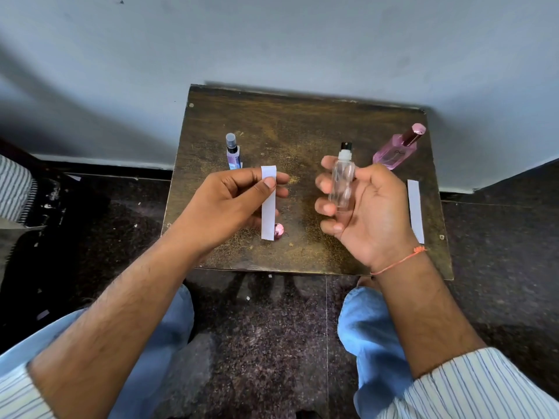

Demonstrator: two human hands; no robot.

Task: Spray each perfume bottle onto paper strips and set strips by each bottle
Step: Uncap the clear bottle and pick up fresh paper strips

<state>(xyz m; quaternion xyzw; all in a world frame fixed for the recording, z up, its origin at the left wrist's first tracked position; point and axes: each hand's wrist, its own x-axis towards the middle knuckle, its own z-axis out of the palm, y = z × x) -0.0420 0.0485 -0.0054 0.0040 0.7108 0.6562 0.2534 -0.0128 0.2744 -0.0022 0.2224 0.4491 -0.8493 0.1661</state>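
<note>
Left hand (236,204) pinches paper strip (268,207) above counter (302,128); right hand (360,207) grips clear spray bottle (342,182) upright beside it. Pink bottle (396,152), purple bottle (233,154) stand behind; second strip (415,210) lies at right.

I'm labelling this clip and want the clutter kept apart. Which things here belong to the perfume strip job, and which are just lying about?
Job:
- clear bottle, gripped by right hand
- paper strip, pinched by left hand
- purple bottle
- pink bottle
- second strip on table
- pink cap

Lying about:
- paper scraps on floor
- striped cloth
</note>
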